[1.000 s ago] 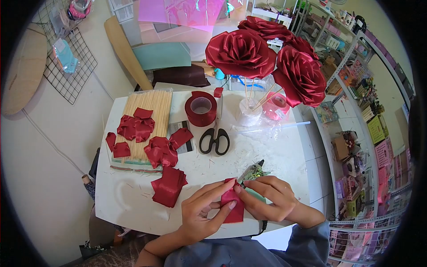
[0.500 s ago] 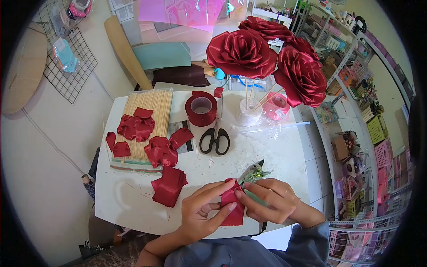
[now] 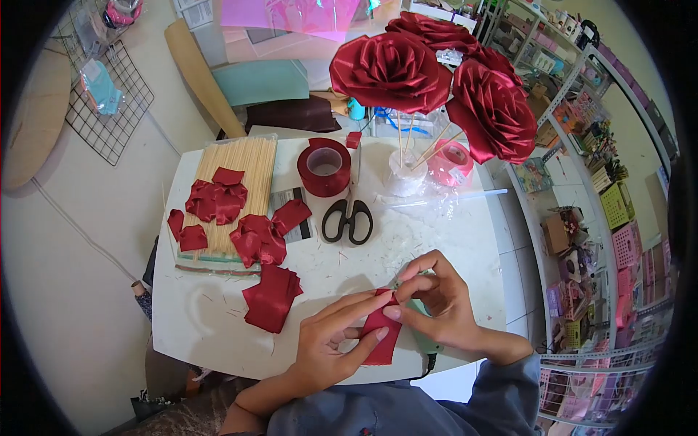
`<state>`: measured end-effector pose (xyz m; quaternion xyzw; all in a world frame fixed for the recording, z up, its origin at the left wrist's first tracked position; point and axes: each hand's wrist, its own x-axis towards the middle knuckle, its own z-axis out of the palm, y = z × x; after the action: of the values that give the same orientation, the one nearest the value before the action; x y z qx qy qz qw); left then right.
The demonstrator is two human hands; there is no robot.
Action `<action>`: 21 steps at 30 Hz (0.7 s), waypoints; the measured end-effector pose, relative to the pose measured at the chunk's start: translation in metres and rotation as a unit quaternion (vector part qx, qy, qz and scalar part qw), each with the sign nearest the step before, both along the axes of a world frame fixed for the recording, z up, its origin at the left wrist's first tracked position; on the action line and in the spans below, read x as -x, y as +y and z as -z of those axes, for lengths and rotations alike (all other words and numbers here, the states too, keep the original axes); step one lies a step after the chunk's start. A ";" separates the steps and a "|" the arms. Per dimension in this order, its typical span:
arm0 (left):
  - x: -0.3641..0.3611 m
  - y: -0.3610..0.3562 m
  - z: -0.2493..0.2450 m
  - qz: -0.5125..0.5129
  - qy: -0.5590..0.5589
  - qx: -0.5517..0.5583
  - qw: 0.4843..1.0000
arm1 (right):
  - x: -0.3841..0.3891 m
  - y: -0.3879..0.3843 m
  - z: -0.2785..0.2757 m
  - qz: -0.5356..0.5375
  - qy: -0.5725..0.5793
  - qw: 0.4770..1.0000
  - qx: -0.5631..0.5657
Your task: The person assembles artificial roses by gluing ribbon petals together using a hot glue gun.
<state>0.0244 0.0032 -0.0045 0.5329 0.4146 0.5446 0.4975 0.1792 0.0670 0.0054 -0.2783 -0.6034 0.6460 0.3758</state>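
Observation:
My left hand point(image 3: 327, 341) pinches a red satin ribbon piece point(image 3: 381, 345) between thumb and fingers near the table's front edge. Its upper corner is in the fingertips of my right hand point(image 3: 442, 305), thumb and forefinger meeting there. Beneath my right hand lies a pale green glue gun point(image 3: 430, 341), mostly hidden, its black cord running off the front edge. To the left is a stack of cut red ribbon pieces point(image 3: 270, 298). Black-handled scissors point(image 3: 347, 221) rest farther back, below a roll of red ribbon point(image 3: 324, 185).
Bundled wooden sticks point(image 3: 240, 161) carry folded red petals point(image 3: 217, 200); more petals point(image 3: 260, 240) lie beside them. Large red ribbon roses point(image 3: 392, 73) stand on sticks in a white holder point(image 3: 406, 178), next to a pink roll point(image 3: 451, 163). Crowded shelves point(image 3: 582, 218) line the right.
My right hand's fingers have lifted and curled at the ribbon's top corner, now covering the glue gun's front end. The whole view has shifted slightly.

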 end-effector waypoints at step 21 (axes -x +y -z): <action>0.002 0.002 -0.004 0.036 -0.025 0.047 0.998 | 0.001 0.001 0.005 0.002 0.015 0.999 0.029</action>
<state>0.0225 0.0047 -0.0007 0.5097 0.4075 0.5195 0.5517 0.1786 0.0675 0.0001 -0.2805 -0.5781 0.6665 0.3780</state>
